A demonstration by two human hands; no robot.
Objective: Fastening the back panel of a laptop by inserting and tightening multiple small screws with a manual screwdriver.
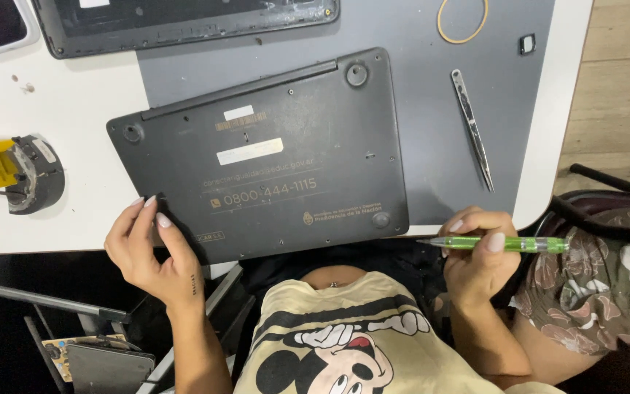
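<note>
Hands (147,248) on dark upturned laptop (271,157)

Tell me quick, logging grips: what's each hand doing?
Left hand: open, fingertips on the laptop near its corner.
Right hand: shut on the green pen.

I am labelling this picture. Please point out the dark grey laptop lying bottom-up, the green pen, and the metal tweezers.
dark grey laptop lying bottom-up (286,138): head view, middle of its bottom cover.
green translucent pen (526,244): head view, barrel right of the right hand.
slim metal tweezers (472,128): head view, mid-length.
</note>
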